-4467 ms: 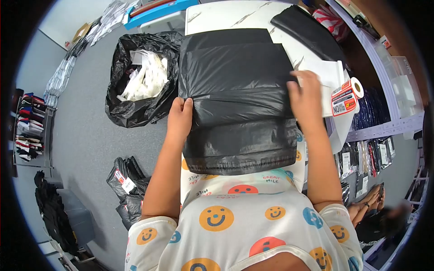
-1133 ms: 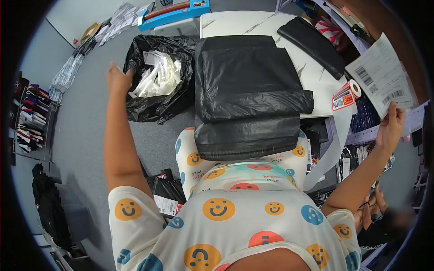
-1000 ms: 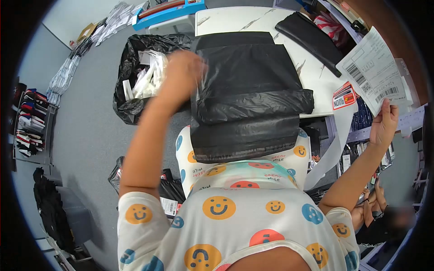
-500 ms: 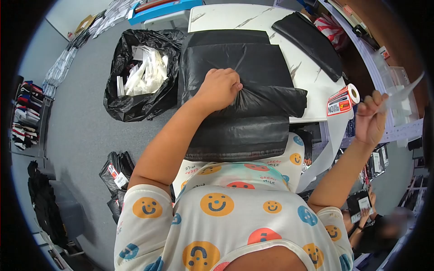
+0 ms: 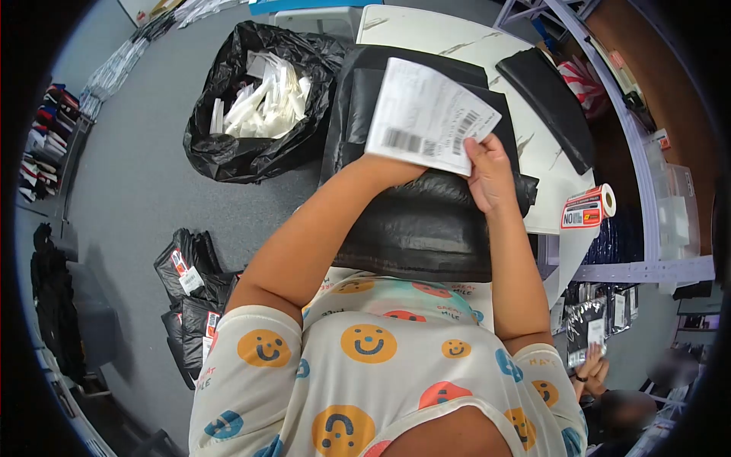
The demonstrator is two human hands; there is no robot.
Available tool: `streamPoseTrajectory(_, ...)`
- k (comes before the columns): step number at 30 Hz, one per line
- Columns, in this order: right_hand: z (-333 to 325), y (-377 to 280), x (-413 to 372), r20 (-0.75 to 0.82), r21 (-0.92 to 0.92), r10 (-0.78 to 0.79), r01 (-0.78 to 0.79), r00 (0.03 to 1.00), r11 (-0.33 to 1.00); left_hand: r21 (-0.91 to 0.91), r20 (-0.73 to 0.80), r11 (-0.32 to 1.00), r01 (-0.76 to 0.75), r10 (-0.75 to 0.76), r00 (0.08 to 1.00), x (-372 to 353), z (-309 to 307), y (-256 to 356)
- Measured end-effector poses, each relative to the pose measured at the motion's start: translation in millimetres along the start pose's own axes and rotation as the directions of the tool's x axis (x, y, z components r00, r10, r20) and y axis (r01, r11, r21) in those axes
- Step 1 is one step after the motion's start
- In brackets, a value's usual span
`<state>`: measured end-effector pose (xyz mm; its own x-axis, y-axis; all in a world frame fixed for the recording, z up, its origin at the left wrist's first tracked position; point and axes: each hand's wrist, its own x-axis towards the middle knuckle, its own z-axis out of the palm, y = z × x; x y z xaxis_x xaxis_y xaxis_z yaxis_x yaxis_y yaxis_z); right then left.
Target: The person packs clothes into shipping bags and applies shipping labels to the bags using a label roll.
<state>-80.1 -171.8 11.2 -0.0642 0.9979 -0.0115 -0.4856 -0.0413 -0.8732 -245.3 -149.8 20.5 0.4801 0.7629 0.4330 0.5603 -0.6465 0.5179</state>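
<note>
A white printed label sheet (image 5: pixel 419 114) with barcodes lies over the black plastic package (image 5: pixel 426 236) in front of me. My right hand (image 5: pixel 489 171) pinches the sheet's lower right corner between thumb and fingers. Under the sheet's lower left edge is my left hand (image 5: pixel 392 169), its fingers hidden by the paper. More black plastic shows around and beyond the sheet. To the right, a roll of red and white stickers (image 5: pixel 586 209) sits at the edge of the white marbled table (image 5: pixel 548 194).
An open black bag (image 5: pixel 202 137) of white strips stands at the left. Labelled black parcels (image 5: pixel 190 305) lie on the floor. A folded black bag (image 5: pixel 548 103) is on the table. Another person's hands (image 5: pixel 590 369) hold a package at lower right.
My right hand has come from the right to above the package with the sheet. My left hand's fingers, visible on the plastic before, are now behind the sheet. The view has shifted.
</note>
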Motion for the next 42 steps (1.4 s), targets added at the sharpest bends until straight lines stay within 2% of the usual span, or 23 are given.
streamPoseTrajectory(1,-3,-2,2,-0.011,0.009,0.011,-0.011,1.000,1.000,-0.182,0.034,0.983,0.024,-0.018,0.999,-2,1,-5)
streamPoseTrajectory(4,-9,2,6,-0.039,-0.060,0.011,-0.013,0.999,0.998,-0.266,0.051,0.963,0.048,-0.035,0.998,-6,2,-21)
streamPoseTrajectory(5,-8,1,7,-0.040,-0.072,0.036,-0.039,0.999,0.997,-0.356,0.041,0.933,0.059,-0.047,0.998,-8,0,-27)
streamPoseTrajectory(8,-6,0,7,-0.038,-0.112,0.087,-0.091,0.995,0.990,-0.061,-0.008,0.996,0.061,-0.062,0.998,-21,-12,-53)
streamPoseTrajectory(9,-7,0,8,-0.034,-0.132,0.089,-0.092,0.995,0.987,0.161,-0.099,0.985,-0.060,0.077,0.992,-27,-14,-63)
streamPoseTrajectory(12,-5,-2,7,-0.032,-0.199,0.112,-0.116,0.993,0.973,0.126,-0.129,0.992,0.021,-0.005,0.992,-35,-17,-73)
streamPoseTrajectory(13,-3,-3,6,-0.032,-0.222,0.124,-0.128,0.992,0.967,0.064,-0.100,0.997,0.033,-0.026,0.995,-33,-9,-91)
streamPoseTrajectory(16,2,-3,5,-0.045,-0.287,0.150,-0.157,0.988,0.945,-0.081,-0.138,0.990,0.117,-0.127,0.982,-37,-6,-95)
streamPoseTrajectory(20,0,-1,8,-0.066,-0.392,0.142,-0.156,0.988,0.906,-0.136,-0.389,0.989,-0.055,-0.002,0.921,-38,-5,-100)
streamPoseTrajectory(21,-6,2,10,-0.065,-0.417,0.139,-0.153,0.988,0.896,-0.201,-0.360,0.980,-0.001,-0.072,0.930,-38,-6,-101)
streamPoseTrajectory(24,-3,3,9,-0.079,-0.442,0.127,-0.149,0.989,0.885,-0.280,-0.345,0.959,-0.033,-0.069,0.936,-38,-4,-106)
streamPoseTrajectory(28,-3,4,9,-0.083,-0.467,0.114,-0.140,0.990,0.873,-0.539,-0.352,0.842,0.003,-0.228,0.908,-40,-1,-109)
streamPoseTrajectory(30,0,3,8,-0.097,-0.468,0.116,-0.148,0.989,0.871,-0.688,-0.299,0.725,0.035,-0.327,0.896,-42,-5,-108)
streamPoseTrajectory(33,0,1,7,-0.097,-0.477,0.125,-0.157,0.987,0.865,-0.853,-0.146,0.484,0.198,-0.584,0.798,-41,-31,-91)
streamPoseTrajectory(36,-2,0,8,-0.084,-0.487,0.137,-0.160,0.987,0.858,-0.618,-0.344,0.750,0.236,-0.527,0.777,-36,-52,-67)
streamPoseTrajectory(38,-1,0,7,-0.081,-0.482,0.140,-0.162,0.987,0.861,-0.417,-0.426,0.909,0.008,-0.203,0.882,-34,-53,-34)
streamPoseTrajectory(39,0,0,7,-0.081,-0.474,0.140,-0.161,0.987,0.866,-0.180,-0.387,0.984,-0.016,-0.056,0.920,-34,-51,-14)
streamPoseTrajectory(40,2,0,7,-0.080,-0.466,0.138,-0.159,0.987,0.870,0.039,-0.310,0.999,-0.017,0.029,0.950,-34,-39,-4)
streamPoseTrajectory(42,3,-3,7,-0.046,-0.488,0.167,-0.168,0.985,0.857,0.212,-0.160,0.977,0.022,0.013,0.987,-36,-15,12)
